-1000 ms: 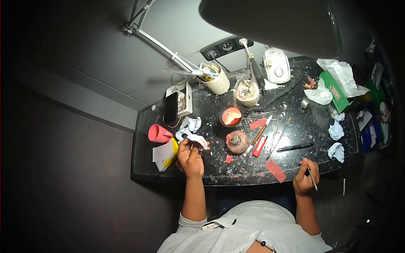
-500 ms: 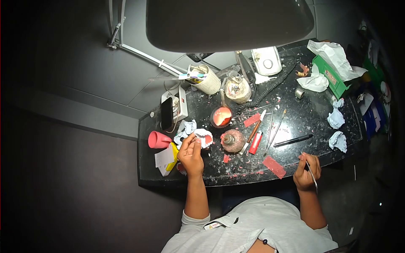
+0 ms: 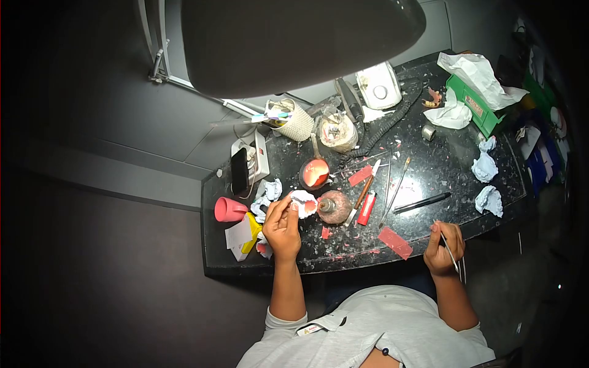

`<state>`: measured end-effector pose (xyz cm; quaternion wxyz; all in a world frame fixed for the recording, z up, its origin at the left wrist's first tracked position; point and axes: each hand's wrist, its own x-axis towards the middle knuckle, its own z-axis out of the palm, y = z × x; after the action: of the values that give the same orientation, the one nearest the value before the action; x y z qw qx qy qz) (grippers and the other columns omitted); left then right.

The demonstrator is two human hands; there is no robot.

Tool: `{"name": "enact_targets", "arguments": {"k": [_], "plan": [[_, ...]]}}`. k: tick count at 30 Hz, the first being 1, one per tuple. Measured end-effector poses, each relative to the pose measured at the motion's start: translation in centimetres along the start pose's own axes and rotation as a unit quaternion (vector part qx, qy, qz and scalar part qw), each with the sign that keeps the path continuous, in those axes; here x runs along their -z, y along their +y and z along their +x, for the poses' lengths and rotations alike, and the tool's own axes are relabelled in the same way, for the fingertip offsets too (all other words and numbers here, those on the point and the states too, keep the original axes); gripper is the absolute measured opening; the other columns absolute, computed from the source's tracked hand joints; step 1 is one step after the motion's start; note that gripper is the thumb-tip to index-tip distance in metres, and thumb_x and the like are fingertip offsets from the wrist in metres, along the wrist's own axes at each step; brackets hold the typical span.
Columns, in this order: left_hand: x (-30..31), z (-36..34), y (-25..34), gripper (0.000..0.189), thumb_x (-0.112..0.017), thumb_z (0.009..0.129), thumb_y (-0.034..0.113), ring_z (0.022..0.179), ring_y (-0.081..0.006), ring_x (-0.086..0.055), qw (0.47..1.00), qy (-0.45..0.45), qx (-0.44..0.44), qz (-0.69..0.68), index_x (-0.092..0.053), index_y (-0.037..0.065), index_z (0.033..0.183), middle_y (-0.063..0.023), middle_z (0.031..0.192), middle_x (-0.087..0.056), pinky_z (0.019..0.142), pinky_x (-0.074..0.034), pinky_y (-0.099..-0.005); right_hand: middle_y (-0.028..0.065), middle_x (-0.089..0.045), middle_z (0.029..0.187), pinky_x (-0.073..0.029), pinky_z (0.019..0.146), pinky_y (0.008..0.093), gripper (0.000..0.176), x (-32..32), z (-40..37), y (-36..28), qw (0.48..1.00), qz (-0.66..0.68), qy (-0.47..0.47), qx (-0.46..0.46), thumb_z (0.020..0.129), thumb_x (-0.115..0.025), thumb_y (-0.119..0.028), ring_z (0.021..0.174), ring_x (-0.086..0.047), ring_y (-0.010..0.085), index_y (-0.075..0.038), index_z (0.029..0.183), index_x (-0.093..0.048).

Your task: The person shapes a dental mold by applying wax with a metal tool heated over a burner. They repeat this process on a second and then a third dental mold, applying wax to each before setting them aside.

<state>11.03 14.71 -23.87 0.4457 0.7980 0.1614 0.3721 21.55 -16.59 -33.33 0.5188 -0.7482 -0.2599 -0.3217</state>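
Observation:
My left hand [image 3: 282, 232] pinches a white plaster dental cast [image 3: 302, 197] with pink wax on it. The cast is right beside the neck of a round spirit lamp [image 3: 334, 207] and overlaps it in this view. Over the table's front edge at the right, my right hand [image 3: 444, 248] is closed around a thin metal wax carver [image 3: 451, 253], its lower end pointing back toward my forearm. Behind the lamp sits a dark bowl of red wax [image 3: 315, 173]. A pink wax sheet [image 3: 395, 243] lies between my hands, near a red lighter [image 3: 367, 208].
Scraps litter the black table [image 3: 294, 260]. On the left stand a pink cup [image 3: 230, 210], a phone [image 3: 240, 171] and a yellow-white box [image 3: 242, 238]. A black pen [image 3: 422, 203] and crumpled papers [image 3: 485, 167] lie right. A lamp shade [image 3: 300, 43] hangs overhead.
My left hand has moved slightly right with the cast, closer to the spirit lamp, and the cast shows more. My right hand keeps its hold on the carver. The camera view has tilted slightly.

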Motion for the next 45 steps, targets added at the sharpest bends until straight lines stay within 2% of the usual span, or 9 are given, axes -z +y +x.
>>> {"name": "enact_targets", "arguments": {"k": [8, 11, 13, 14, 17, 32, 35, 41, 45], "plan": [[0.5, -0.9, -0.2, 0.027, -0.068, 0.090, -0.008, 0.090, -0.0093, -0.060, 1.000, -0.005, 0.015, -0.005, -0.069, -0.006, 0.117, -0.0063, 0.101, -0.065, 0.081, -0.048, -0.0211, 0.0161, -0.067, 0.081, -0.054, 0.059, 0.0375, 0.008, 0.1, -0.2, 0.1, 1.000, -0.007, -0.007, -0.003, 0.090, -0.066, 0.005, 0.065, -0.065, 0.0309, 0.004, 0.096, -0.061], [1.4, -1.8, -1.2, 0.028, -0.064, 0.093, -0.007, 0.086, -0.0111, -0.065, 0.995, 0.006, 0.051, -0.081, -0.065, -0.006, 0.121, -0.0089, 0.105, -0.065, 0.071, -0.055, -0.0240, 0.0160, -0.067, 0.081, -0.054, 0.059, 0.0380, 0.008, 0.0, -0.2, 0.1, 1.000, -0.009, -0.003, -0.001, 0.091, -0.066, 0.005, 0.065, -0.065, 0.0308, 0.004, 0.097, -0.061], [1.9, -2.7, -1.2, 0.029, -0.062, 0.093, -0.005, 0.085, -0.0172, -0.067, 0.933, 0.026, 0.187, -0.306, -0.062, -0.002, 0.122, -0.0118, 0.100, -0.068, 0.071, -0.057, -0.0311, 0.0160, -0.067, 0.081, -0.053, 0.059, 0.0383, 0.008, -0.1, -0.2, 0.0, 1.000, -0.009, -0.004, 0.000, 0.091, -0.066, 0.005, 0.065, -0.065, 0.0307, 0.004, 0.097, -0.060], [2.1, -2.9, -1.6, 0.027, -0.058, 0.096, 0.000, 0.083, -0.0220, -0.068, 0.926, 0.025, 0.204, -0.316, -0.060, 0.002, 0.123, -0.0124, 0.101, -0.068, 0.062, -0.056, -0.0340, 0.0161, -0.067, 0.082, -0.053, 0.059, 0.0385, 0.009, -0.1, -0.2, 0.0, 1.000, -0.010, -0.003, -0.004, 0.091, -0.066, 0.005, 0.064, -0.065, 0.0307, 0.004, 0.098, -0.060], [3.0, -4.1, -2.0, 0.029, -0.055, 0.097, 0.000, 0.084, -0.0220, -0.069, 0.885, 0.015, 0.231, -0.404, -0.059, 0.000, 0.126, -0.0130, 0.103, -0.068, 0.061, -0.057, -0.0331, 0.0162, -0.067, 0.081, -0.053, 0.059, 0.0386, 0.008, -0.1, -0.1, -0.3, 1.000, -0.010, -0.007, -0.011, 0.091, -0.065, 0.005, 0.064, -0.064, 0.0305, 0.003, 0.097, -0.061], [5.2, -5.8, -3.2, 0.027, -0.063, 0.095, 0.011, 0.081, -0.0269, -0.067, 0.764, 0.065, 0.302, -0.567, -0.062, 0.007, 0.121, -0.0091, 0.102, -0.068, 0.060, -0.053, -0.0285, 0.0144, -0.066, 0.079, -0.052, 0.066, 0.0370, 0.003, -0.3, -0.2, -0.8, 0.997, -0.041, -0.019, -0.062, 0.096, -0.061, 0.001, 0.069, -0.063, 0.0272, 0.004, 0.096, -0.063], [5.6, -6.2, -3.9, 0.033, -0.061, 0.098, 0.013, 0.083, -0.0237, -0.064, 0.756, 0.052, 0.300, -0.579, -0.057, 0.009, 0.130, -0.0118, 0.111, -0.066, 0.057, -0.051, -0.0247, 0.0141, -0.067, 0.079, -0.052, 0.067, 0.0365, 0.004, -0.4, -0.2, -0.9, 0.997, -0.048, -0.017, -0.064, 0.096, -0.062, 0.000, 0.069, -0.063, 0.0265, 0.004, 0.096, -0.064], [5.5, -6.3, -4.0, 0.040, -0.057, 0.094, 0.003, 0.093, -0.0300, -0.072, 0.765, 0.071, 0.296, -0.568, -0.054, 0.006, 0.134, -0.0155, 0.119, -0.067, 0.071, -0.063, -0.0307, 0.0139, -0.066, 0.077, -0.051, 0.064, 0.0372, 0.004, -0.6, -0.1, -1.0, 0.997, -0.054, -0.005, -0.057, 0.096, -0.062, 0.000, 0.067, -0.063, 0.0271, 0.003, 0.094, -0.064], [5.1, -5.6, -3.8, 0.050, -0.052, 0.096, -0.001, 0.104, -0.0335, -0.070, 0.768, 0.020, 0.279, -0.576, -0.041, 0.004, 0.145, -0.0282, 0.143, -0.050, 0.084, -0.064, -0.0367, 0.0137, -0.066, 0.075, -0.050, 0.062, 0.0380, 0.005, -0.8, -0.1, -1.0, 0.997, -0.047, 0.005, -0.068, 0.095, -0.062, -0.001, 0.066, -0.062, 0.0279, 0.003, 0.093, -0.064]]}}
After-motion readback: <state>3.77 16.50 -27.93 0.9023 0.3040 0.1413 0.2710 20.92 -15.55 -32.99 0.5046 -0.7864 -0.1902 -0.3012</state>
